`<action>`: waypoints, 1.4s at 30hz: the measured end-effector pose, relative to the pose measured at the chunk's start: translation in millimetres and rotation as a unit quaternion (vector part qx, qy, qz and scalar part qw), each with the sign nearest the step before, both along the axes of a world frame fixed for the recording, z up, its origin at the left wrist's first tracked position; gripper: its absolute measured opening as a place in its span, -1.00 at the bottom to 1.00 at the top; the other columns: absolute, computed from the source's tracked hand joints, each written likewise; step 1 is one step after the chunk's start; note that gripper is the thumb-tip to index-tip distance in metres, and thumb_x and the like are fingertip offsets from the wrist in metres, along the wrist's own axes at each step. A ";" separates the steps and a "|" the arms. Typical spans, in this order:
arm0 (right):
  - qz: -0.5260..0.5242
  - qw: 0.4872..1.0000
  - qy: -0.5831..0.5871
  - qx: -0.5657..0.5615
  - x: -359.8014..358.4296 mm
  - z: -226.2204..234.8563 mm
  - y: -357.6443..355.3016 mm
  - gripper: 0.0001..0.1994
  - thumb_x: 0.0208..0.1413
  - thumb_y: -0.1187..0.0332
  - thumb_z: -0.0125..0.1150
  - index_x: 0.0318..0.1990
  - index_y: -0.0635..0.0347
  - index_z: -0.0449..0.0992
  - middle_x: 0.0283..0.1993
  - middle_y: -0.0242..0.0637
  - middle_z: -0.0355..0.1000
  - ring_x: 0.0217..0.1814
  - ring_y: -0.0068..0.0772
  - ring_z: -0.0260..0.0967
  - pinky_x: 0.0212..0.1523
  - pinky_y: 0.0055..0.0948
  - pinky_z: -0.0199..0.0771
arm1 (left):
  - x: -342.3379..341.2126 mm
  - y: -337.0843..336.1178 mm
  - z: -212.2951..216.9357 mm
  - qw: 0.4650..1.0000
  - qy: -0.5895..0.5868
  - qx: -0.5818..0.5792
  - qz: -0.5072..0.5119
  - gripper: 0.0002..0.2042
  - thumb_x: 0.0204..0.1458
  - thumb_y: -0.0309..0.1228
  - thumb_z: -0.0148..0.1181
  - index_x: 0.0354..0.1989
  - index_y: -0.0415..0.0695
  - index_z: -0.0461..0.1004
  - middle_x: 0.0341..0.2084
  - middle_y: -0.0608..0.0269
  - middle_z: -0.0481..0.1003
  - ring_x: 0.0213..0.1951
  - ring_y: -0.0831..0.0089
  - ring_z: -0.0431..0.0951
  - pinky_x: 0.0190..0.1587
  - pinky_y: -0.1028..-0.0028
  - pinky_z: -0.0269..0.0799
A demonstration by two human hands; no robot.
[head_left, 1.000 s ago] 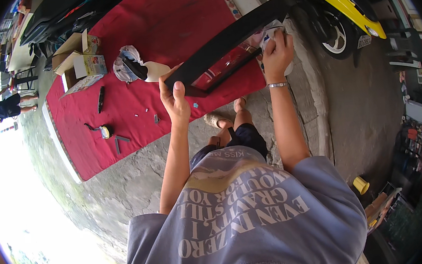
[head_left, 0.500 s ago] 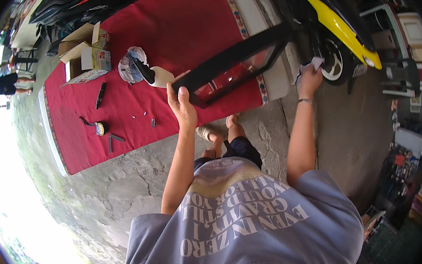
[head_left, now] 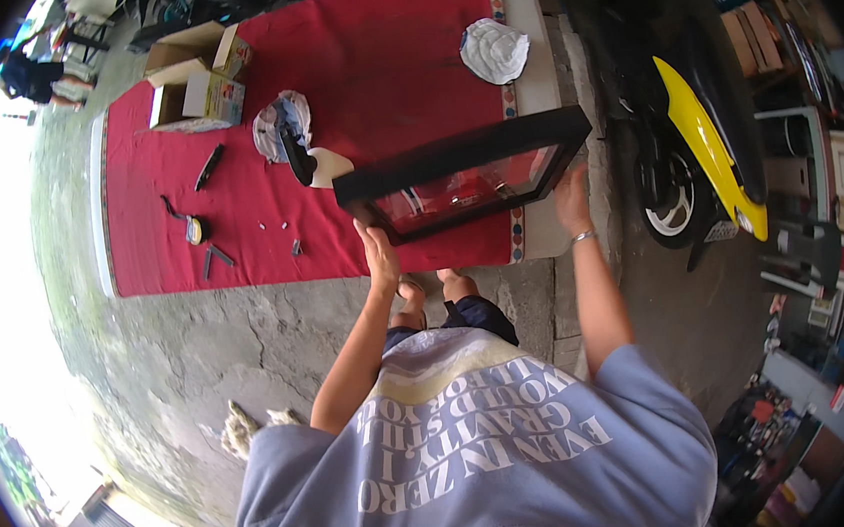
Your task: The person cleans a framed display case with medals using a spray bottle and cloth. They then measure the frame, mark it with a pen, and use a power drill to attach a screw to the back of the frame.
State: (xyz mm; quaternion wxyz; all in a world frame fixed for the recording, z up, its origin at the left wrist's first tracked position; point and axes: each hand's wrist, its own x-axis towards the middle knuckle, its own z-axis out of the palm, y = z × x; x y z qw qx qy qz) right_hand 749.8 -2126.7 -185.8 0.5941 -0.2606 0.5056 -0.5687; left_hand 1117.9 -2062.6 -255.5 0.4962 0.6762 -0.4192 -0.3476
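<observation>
A black box-like picture frame (head_left: 463,154) with a clear pane is held tilted between my two hands over the table's near right part. My left hand (head_left: 378,252) grips its left end, thumb and fingers closed on the edge. At the right end, my right hand (head_left: 572,202) holds the frame's side, its fingers partly hidden. Just left of the frame is a white spray bottle (head_left: 333,167) with a black trigger, beside a crumpled patterned cloth (head_left: 270,128). A crumpled white cloth (head_left: 495,51) lies at the table's far right.
The red-covered table (head_left: 384,56) bears an opened cardboard box (head_left: 212,101), a black knife-like tool (head_left: 210,167), a tape measure (head_left: 195,229) and several small dark pieces. A yellow and black motorcycle (head_left: 696,129) stands right of the table. Someone (head_left: 32,77) is at the far left.
My right hand has let go of the crumpled cloth, which now lies on the table, and has come back to the frame's right end. My view has shifted and turned slightly.
</observation>
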 end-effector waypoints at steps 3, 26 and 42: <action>-0.021 0.979 0.200 0.038 -2.4 -32.3 4.6 -0.30 0.37 -0.23 -0.31 0.04 0.33 0.45 -0.04 -0.13 0.48 0.02 -0.29 0.39 0.11 -0.31 0.31 | -33.5 -52.5 74.6 0.998 0.046 0.026 0.016 -0.53 0.39 0.01 -0.29 0.04 -0.21 0.25 -0.32 0.15 0.31 -0.29 0.32 0.30 -0.16 0.30 0.30; 0.232 0.746 0.612 0.125 28.9 -11.4 37.3 -0.22 0.38 -0.16 -0.33 -0.47 0.46 0.54 -0.45 0.33 0.47 -0.32 0.37 0.48 -0.29 0.05 0.53 | -4.2 -31.1 27.6 0.941 -0.289 0.171 0.033 -0.61 0.28 -0.19 -0.02 -0.18 -0.33 0.55 -0.27 -0.19 0.50 -0.15 -0.12 0.47 -0.03 0.09 0.35; 0.186 0.773 0.606 0.038 -8.6 -6.5 76.0 -0.40 0.36 -0.11 -0.17 -0.40 0.28 0.52 -0.47 0.05 0.50 -0.36 0.24 0.46 -0.36 0.03 0.44 | -42.2 59.9 50.4 0.897 -0.428 0.032 -0.105 -0.28 0.19 -0.18 0.10 0.42 -0.32 0.01 0.41 -0.18 0.06 0.44 -0.11 -0.02 0.43 -0.01 -0.12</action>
